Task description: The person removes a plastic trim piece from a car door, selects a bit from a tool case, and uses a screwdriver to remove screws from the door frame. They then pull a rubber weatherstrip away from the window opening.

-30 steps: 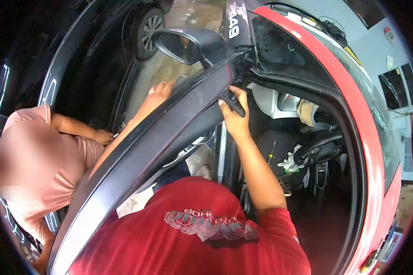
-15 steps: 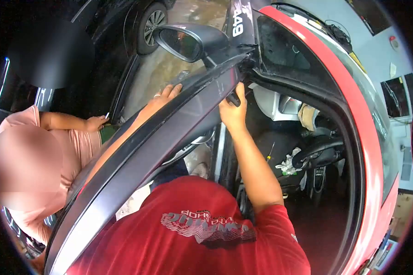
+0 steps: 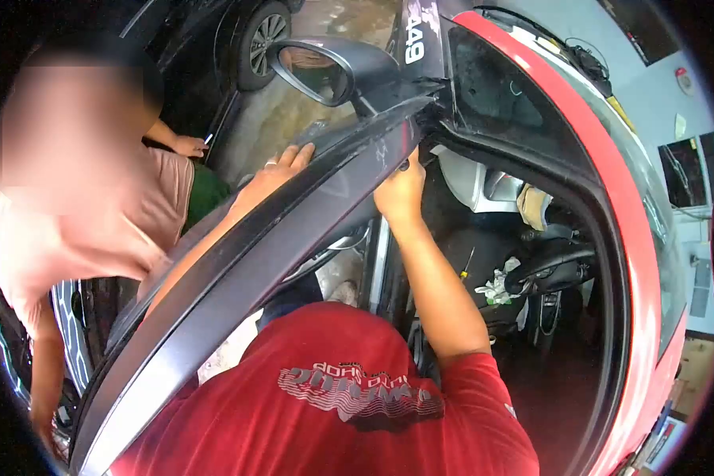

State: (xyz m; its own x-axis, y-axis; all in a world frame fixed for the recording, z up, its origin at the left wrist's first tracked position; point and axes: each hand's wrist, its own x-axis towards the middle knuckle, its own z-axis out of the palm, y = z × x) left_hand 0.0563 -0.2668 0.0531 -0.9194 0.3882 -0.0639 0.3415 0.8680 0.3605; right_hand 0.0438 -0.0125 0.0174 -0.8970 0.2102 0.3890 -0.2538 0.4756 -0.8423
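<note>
An open car door, with its dark window frame [image 3: 238, 293], runs diagonally in front of me. My left hand [image 3: 287, 164] lies on the door's outer side below the side mirror [image 3: 316, 73], fingers stretched out, a ring on one. On the inner side, near the door's front upper corner, my right hand [image 3: 401, 190] is closed around a small dark object [image 3: 404, 165] with a rounded end. Its fingertips are partly hidden behind the frame, and I cannot make out the object's kind.
A co-worker in a pink shirt [image 3: 87, 230] stands beyond the door at left, beside a dark car [image 3: 186, 59]. To my right are the red car's roof edge [image 3: 639, 309] and the cabin, with the steering wheel [image 3: 559, 262], a yellow-handled screwdriver [image 3: 466, 266] and a crumpled white cloth [image 3: 500, 287].
The co-worker has shifted up and to the right, nearer the dark car. My right hand has turned slightly, so less of the dark object shows. My left hand stays put.
</note>
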